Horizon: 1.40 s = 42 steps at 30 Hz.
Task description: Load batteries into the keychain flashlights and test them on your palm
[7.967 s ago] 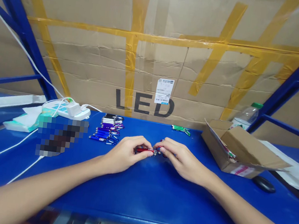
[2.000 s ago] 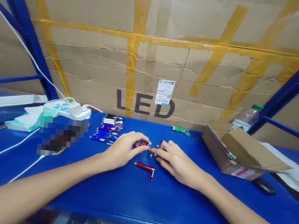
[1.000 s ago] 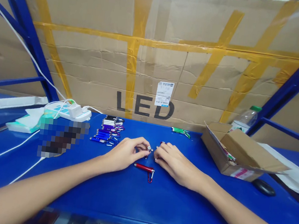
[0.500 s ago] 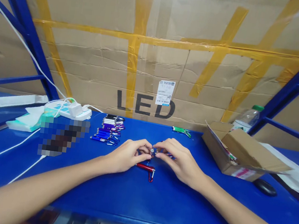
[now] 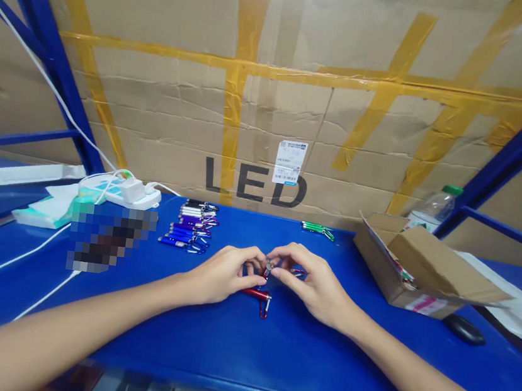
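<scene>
My left hand [image 5: 227, 272] and my right hand [image 5: 311, 279] meet at the middle of the blue table [image 5: 242, 345]. Both pinch a small silvery part [image 5: 269, 266] between their fingertips; what it is stays too small to name. A red keychain flashlight body [image 5: 256, 295] with a red clip lies on the table just below the fingers, touched by my left hand. Another red piece [image 5: 298, 271] peeks out behind my right fingers.
A row of blue, purple and black keychain flashlights [image 5: 189, 225] lies at the back left. A green one [image 5: 316, 229] lies at the back. An open cardboard box [image 5: 423, 271], a water bottle [image 5: 432, 207] and a black mouse [image 5: 463, 329] stand right. A power strip [image 5: 121, 192] sits left.
The red flashlight I held in both hands now lies on the table in parts. My hands picked small silvery pieces off the table and brought them together at the fingertips.
</scene>
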{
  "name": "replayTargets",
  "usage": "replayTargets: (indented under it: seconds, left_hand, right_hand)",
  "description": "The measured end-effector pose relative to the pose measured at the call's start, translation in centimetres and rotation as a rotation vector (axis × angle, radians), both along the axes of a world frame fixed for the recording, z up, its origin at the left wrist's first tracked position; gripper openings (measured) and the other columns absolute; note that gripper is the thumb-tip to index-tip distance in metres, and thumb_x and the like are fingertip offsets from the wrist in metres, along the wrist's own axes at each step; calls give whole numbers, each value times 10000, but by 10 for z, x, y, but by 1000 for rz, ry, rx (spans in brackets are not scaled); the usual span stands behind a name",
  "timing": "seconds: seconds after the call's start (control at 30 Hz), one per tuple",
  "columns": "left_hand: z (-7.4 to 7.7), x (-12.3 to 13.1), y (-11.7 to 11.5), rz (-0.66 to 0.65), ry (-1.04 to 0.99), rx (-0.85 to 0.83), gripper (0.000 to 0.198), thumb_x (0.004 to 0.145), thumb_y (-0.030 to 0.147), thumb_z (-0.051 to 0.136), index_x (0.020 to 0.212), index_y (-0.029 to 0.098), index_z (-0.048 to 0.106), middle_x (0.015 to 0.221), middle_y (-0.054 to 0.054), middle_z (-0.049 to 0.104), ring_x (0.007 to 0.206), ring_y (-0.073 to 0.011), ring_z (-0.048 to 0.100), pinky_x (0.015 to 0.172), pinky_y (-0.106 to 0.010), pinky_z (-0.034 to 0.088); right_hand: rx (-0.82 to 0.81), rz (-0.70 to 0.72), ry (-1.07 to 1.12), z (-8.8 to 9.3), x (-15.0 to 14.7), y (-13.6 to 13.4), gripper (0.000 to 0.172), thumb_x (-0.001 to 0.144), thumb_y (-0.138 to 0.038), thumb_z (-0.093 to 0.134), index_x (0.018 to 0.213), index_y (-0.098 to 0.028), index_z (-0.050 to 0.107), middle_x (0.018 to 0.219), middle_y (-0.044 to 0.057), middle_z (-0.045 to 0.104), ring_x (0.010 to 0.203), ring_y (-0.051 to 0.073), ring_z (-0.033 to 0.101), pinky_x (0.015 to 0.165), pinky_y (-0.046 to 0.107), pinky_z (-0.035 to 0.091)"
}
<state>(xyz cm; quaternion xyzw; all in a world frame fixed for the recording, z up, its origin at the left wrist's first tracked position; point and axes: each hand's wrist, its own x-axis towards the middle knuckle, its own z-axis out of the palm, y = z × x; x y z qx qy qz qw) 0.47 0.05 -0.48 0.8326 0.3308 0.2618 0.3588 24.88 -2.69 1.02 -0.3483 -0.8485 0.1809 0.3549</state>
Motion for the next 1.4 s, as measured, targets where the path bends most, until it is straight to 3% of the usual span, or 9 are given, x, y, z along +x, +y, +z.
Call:
replayTargets:
  seconds: [0.37, 0.67, 0.97, 1.13, 1.4]
  left_hand:
    - [-2, 3, 0, -27, 43, 113, 167, 969, 334, 764, 1058, 198, 729, 900, 8, 738, 793, -151, 659, 731, -243, 470]
    - [-2, 0, -1, -1, 75, 223, 133, 975, 296, 773, 1071, 219, 722, 937, 5, 725, 853, -162, 673, 776, -252, 476]
    - [2, -5, -2, -36, 64, 393, 103, 1029, 251, 705, 1125, 227, 676, 1047, -8, 726, 946, -176, 683, 868, -271, 497]
    - [2, -6, 0, -27, 14, 381, 83, 1043, 227, 677, 1126, 226, 672, 1086, -6, 721, 953, -165, 681, 890, -264, 498]
    - [1, -4, 2, 37, 6, 317, 108, 1008, 213, 719, 1110, 223, 683, 1024, 9, 741, 869, -159, 678, 803, -262, 486]
  right_hand:
    - [12, -4, -4, -3, -1, -1, 245, 1074, -454, 657, 1008, -225, 712, 923, 27, 692, 851, 196, 618, 796, 321, 481]
    - [155, 25, -86, -6, 2, 2, 172, 1082, -371, 659, 983, -230, 664, 923, 25, 670, 880, 206, 586, 792, 322, 451]
    - [228, 39, -133, -2, 4, -2, 105, 1092, -326, 644, 1056, -227, 644, 970, 35, 669, 913, 210, 584, 833, 331, 458]
    - [284, 0, -69, 2, 5, -4, 73, 1111, -205, 572, 1138, -223, 638, 1010, 53, 663, 908, 208, 595, 828, 336, 480]
    - [309, 107, -165, 2, 3, -7, 175, 1108, -211, 573, 1262, -241, 648, 1090, 76, 682, 1019, 236, 616, 892, 366, 517]
